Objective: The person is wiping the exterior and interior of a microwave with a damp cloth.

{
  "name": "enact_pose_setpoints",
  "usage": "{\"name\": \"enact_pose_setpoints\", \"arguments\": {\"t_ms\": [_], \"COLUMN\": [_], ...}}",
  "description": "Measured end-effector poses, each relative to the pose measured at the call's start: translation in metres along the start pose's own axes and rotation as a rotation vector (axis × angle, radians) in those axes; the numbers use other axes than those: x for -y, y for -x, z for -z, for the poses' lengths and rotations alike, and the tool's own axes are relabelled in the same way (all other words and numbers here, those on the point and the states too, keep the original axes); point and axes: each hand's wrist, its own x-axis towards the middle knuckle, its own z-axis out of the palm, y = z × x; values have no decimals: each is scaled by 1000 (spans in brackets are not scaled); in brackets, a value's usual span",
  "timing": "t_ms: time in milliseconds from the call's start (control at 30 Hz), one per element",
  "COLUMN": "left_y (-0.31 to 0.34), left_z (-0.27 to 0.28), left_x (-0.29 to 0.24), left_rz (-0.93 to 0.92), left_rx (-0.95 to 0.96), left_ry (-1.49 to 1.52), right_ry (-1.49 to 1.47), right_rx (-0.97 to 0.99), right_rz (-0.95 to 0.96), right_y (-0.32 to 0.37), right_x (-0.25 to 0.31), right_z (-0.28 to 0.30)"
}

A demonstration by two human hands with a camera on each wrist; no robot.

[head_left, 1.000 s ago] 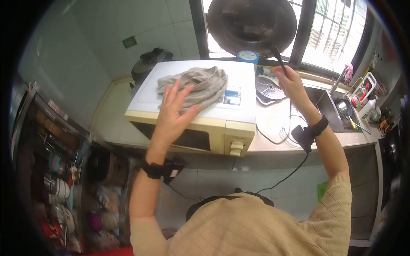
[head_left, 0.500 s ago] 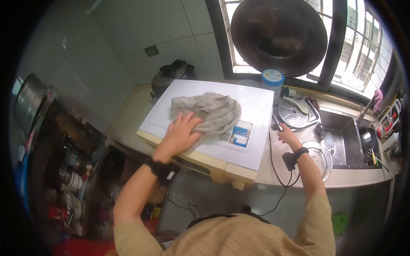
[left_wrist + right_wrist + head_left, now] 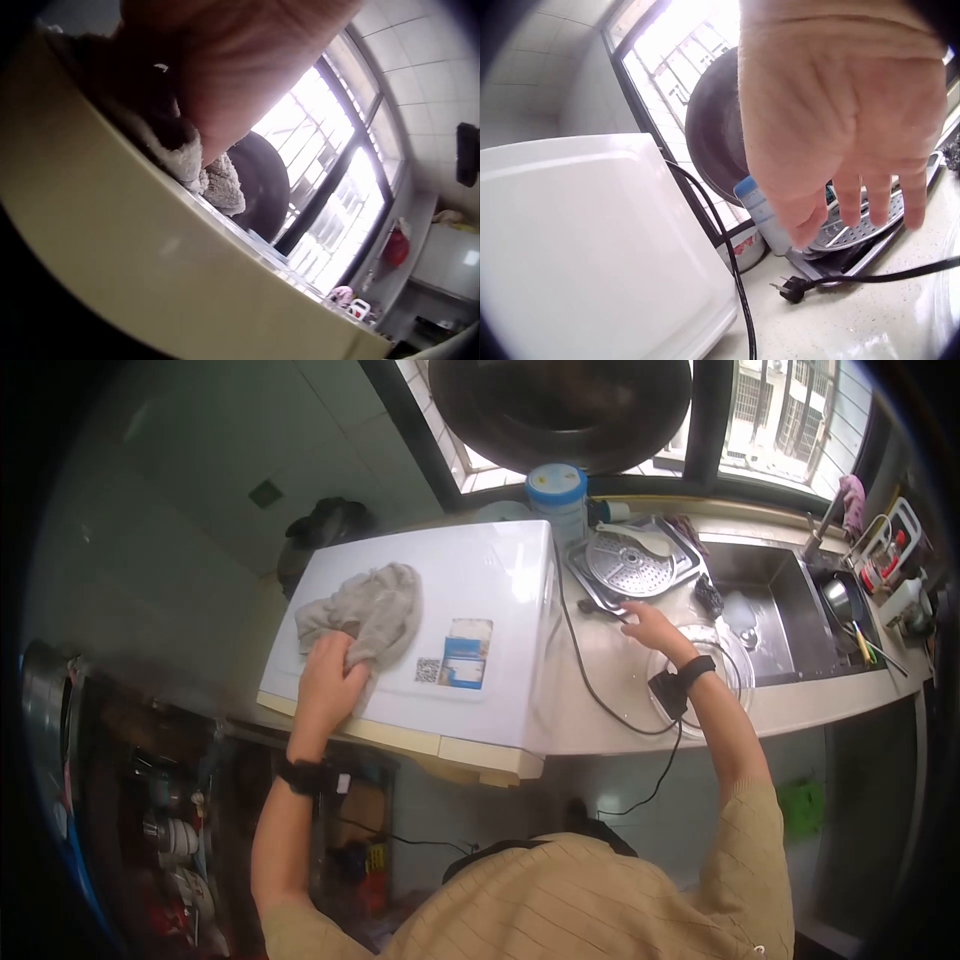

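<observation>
My left hand (image 3: 333, 685) grips a grey cloth (image 3: 385, 610) bunched on the white top of a microwave oven (image 3: 510, 580). In the left wrist view, folds of the cloth (image 3: 225, 187) show beneath the palm, near the oven's edge. My right hand (image 3: 655, 630) hovers over the counter right of the oven, holding nothing. Its fingers (image 3: 847, 201) hang spread in the right wrist view. Below them a black power plug (image 3: 793, 289) lies on the counter, its prongs pointing toward the oven and its cord running right.
A metal tray with a perforated disc (image 3: 632, 562) lies behind my right hand, beside a blue-lidded tub (image 3: 557, 485). A clear round glass plate (image 3: 735, 705) lies at the counter's front, left of the sink (image 3: 760, 585). A large wok (image 3: 570, 405) leans against the window.
My right hand has come down from beside the window and let go of the black cord, whose plug now lies on the counter. The left hand has gone from lying flat to gripping the cloth.
</observation>
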Motion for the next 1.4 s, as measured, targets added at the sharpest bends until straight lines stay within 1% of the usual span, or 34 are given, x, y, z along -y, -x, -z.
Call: {"name": "enact_pose_setpoints", "arguments": {"t_ms": [33,67,100,133,167,200,233,267,300,333,400,467,500,533,600,633,667,733,767,800,867,900,933,1000,1033,1100,1133,1200,1233,1300,1333,1400], "left_y": [6,13,21,31,42,52,60,69,74,78,89,95,99,103,112,115,117,116,120,117,105,100,92,73,63,43,32,7,-2,-15,-18,-25], "left_z": [1,2,0,1,-1,-4,-6,-7,-10,-15,-28,-39,-47,-54,-88,-106,-119,-125,-133,-141,-158,-180,-195,-234,-257,-301,-316,-341,-351,-358,-358,-354], "left_x": [-14,-27,-38,-51,-60,-66,-72,-78,-85,-95,-123,-156,-173,-189,-218,-231,-244,-267,-274,-279,-287,-290,-295,-308,-318,-334,-339,-347,-344,-331,-330,-328], "left_rz": [-15,-30,-44,17,31,41,20,65,112,90,-42,-157,-146,-129,24,-157,-337,-699,-665,-658,-284,-86,121,268,291,-80,-65,-209,-200,-67,-60,-146], "left_rx": [-22,-46,-127,-138,-159,-176,-163,-162,-157,-136,-238,-183,-95,-11,275,253,230,305,364,360,498,512,545,498,494,186,203,-80,-74,-5,-1,42], "left_ry": [1,3,17,43,88,137,156,327,503,534,892,1140,1151,1159,1205,1090,965,922,987,978,1181,1213,1197,1084,1069,722,701,129,118,53,41,-171], "right_ry": [17,16,-37,-87,-85,-75,-162,-249,-341,-429,-725,-833,-608,-595,-1302,-1340,-1339,-143,81,-117,-553,-679,-742,-788,-799,-814,-831,-848,-856,-870,-876,-893], "right_rx": [-83,-81,-156,-234,-270,-282,-227,-178,-185,-192,-77,-79,-198,-199,-123,-38,-42,-520,-500,-590,-662,-693,-716,-740,-744,-735,-724,-694,-676,-645,-627,-606], "right_rz": [-10,-13,12,35,87,72,-3,-86,-60,-31,-127,-55,64,45,93,121,133,33,47,-1,-104,-165,-210,-269,-292,-326,-339,-354,-355,-358,-360,-359], "right_y": [8,16,24,35,51,69,91,112,133,154,193,227,242,256,271,274,278,289,306,304,303,304,304,301,299,290,286,276,272,263,261,256], "right_x": [14,22,28,34,42,55,71,82,86,91,109,128,126,120,105,107,111,109,35,36,16,-3,-23,-63,-83,-116,-129,-149,-157,-167,-171,-176], "right_z": [8,12,16,21,25,30,35,34,27,20,11,10,5,-1,-5,16,28,43,7,25,53,64,78,107,121,145,154,168,174,181,184,187]}}
